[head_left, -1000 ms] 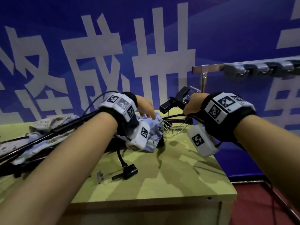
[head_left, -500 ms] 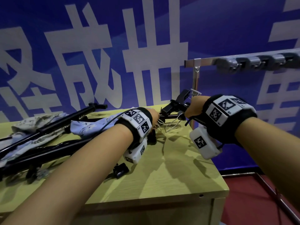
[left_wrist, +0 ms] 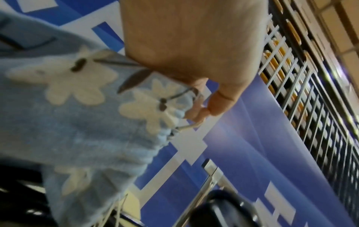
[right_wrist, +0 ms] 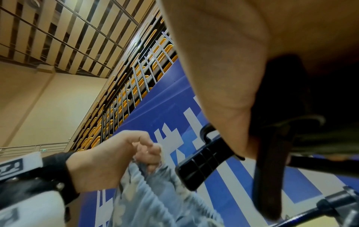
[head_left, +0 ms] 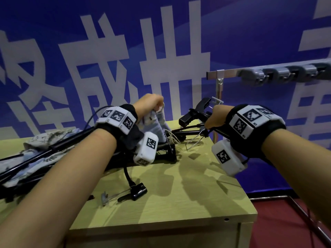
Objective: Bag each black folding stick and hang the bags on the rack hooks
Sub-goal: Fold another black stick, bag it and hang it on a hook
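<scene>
At the far left of the table (head_left: 188,208) lies a heap of black sticks (head_left: 43,154) and crumpled cloth bags (head_left: 46,140), the sticks' long axes running from near left up toward the far right; just right of them a short black clamp piece (head_left: 136,191) rests on the bare wood; above it the left hand (head_left: 148,106) is raised off the table, fingers curled tight and pinching the gathered mouth of a pale blue flowered bag (left_wrist: 81,116), which hangs down from the fist toward the table; further right the right hand (head_left: 215,119) is closed round the end of a black folding stick (head_left: 193,117), its long axis slanting across the table's far corner, the blocky head end pointing left and up toward the bag; at the far right a metal rack (head_left: 225,73) carries a row of grey hooks (head_left: 279,74), well apart from both hands.
</scene>
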Demonstrator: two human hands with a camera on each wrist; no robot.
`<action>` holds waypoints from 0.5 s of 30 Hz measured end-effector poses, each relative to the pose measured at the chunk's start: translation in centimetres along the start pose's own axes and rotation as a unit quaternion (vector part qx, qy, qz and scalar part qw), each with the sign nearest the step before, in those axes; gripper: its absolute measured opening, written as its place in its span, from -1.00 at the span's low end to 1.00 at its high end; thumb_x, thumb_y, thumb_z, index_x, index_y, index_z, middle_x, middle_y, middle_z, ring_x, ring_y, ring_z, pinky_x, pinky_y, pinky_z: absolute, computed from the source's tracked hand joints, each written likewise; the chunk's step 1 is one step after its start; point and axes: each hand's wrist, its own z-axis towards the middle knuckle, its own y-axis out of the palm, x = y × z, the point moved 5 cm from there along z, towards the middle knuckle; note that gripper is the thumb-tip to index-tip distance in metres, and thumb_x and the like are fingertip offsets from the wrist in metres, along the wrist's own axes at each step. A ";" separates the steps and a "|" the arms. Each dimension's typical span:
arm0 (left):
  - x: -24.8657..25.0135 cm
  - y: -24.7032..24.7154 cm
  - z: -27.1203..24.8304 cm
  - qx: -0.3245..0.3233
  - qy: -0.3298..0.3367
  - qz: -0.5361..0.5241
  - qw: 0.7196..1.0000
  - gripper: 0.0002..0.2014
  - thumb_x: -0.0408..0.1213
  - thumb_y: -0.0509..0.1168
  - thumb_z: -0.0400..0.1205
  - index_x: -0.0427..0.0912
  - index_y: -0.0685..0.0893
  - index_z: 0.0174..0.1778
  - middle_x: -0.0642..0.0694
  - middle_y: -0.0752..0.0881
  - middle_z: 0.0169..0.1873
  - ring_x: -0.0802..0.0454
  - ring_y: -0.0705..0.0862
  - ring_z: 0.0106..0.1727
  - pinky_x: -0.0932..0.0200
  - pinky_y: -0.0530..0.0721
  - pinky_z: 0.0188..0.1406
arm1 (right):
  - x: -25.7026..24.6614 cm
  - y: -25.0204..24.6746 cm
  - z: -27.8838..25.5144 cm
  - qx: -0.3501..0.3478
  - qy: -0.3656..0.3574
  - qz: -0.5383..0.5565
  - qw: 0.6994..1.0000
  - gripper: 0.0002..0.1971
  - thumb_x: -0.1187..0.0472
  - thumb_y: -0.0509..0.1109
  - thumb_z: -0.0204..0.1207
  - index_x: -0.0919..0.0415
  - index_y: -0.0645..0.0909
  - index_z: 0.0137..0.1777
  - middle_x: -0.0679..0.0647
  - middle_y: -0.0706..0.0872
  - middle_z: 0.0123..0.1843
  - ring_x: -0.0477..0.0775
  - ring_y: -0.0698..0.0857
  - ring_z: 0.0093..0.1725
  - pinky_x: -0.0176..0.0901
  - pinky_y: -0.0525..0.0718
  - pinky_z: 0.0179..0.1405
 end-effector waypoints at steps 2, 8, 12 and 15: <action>0.5 -1.2 -0.3 -0.002 0.008 -0.085 0.996 -0.76 -0.36 0.19 0.57 -0.21 0.47 -0.44 0.06 0.42 -0.72 0.12 0.39 -0.64 0.32 0.40 -0.56 | -0.4 0.0 0.4 0.011 -0.011 0.034 0.999 -0.83 0.22 0.29 0.60 0.29 0.41 -0.16 0.06 0.42 -0.37 -0.05 0.41 -0.43 -0.33 0.36 -0.53; 1.2 -3.8 -1.5 -0.005 0.082 -0.114 0.990 -0.77 -0.50 0.21 0.61 -0.16 0.68 0.06 -0.07 0.64 -0.37 0.19 0.61 -0.43 0.43 0.63 -0.41 | -2.8 -0.6 0.1 0.061 -0.036 0.127 0.989 -0.69 0.27 0.27 0.58 0.23 0.31 -0.38 0.08 0.38 -0.41 -0.01 0.38 -0.47 -0.28 0.30 -0.58; 1.0 -5.2 -2.8 0.001 0.091 -0.036 0.995 -0.56 -0.64 0.15 0.55 -0.03 0.61 0.15 -0.07 0.62 -0.08 0.06 0.59 -0.20 0.40 0.60 -0.38 | -4.4 -1.5 -0.2 0.130 -0.058 0.158 0.977 -0.85 0.21 0.28 0.58 0.25 0.39 -0.14 0.12 0.50 -0.21 0.13 0.51 -0.20 -0.07 0.53 -0.03; 1.4 -6.0 -3.6 0.005 0.098 -0.009 0.995 -0.37 -0.73 0.07 0.50 0.04 0.54 0.31 -0.14 0.51 0.32 0.03 0.57 -0.03 0.33 0.53 -0.42 | -6.1 -2.1 -0.9 0.198 -0.087 0.148 0.965 -0.86 0.15 0.28 0.57 0.21 0.42 -0.04 0.18 0.57 -0.05 0.24 0.58 0.05 0.06 0.40 0.21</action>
